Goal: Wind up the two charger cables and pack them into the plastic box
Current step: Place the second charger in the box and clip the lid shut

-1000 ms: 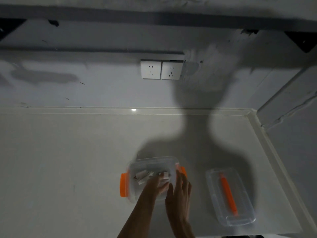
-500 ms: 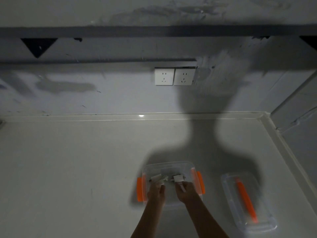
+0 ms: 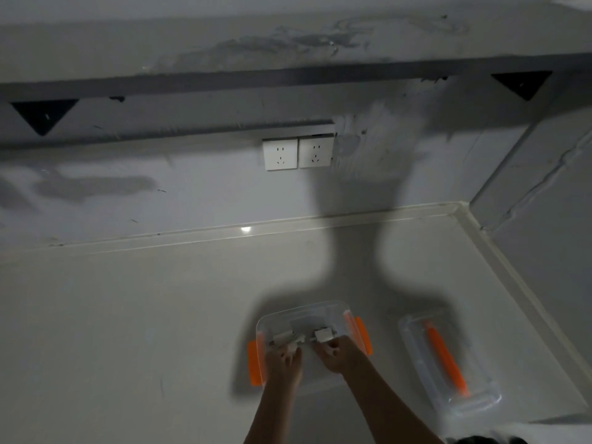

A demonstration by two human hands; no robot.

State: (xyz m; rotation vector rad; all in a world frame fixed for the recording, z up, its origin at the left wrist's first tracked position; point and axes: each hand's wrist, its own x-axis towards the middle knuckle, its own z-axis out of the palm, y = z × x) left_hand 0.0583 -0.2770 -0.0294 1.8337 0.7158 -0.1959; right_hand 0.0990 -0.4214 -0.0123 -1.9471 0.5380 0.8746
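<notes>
Worktop (image 3: pixel 128 315), pale grey, carries clear plastic box with orange latches (image 3: pixel 307 312). Inside it, left hand (image 3: pixel 283 363) curls round left white charger block (image 3: pixel 282 337); right hand (image 3: pixel 339 354), fingers curled, touches right white charger block (image 3: pixel 323 334), but the grip cannot be told in the dim light. Clear lid with orange handle (image 3: pixel 416 344) lies apart, to the right.

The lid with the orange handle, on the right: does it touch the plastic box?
Apart. In the head view a strip of bare countertop lies between the lid and the right orange latch of the plastic box.
</notes>
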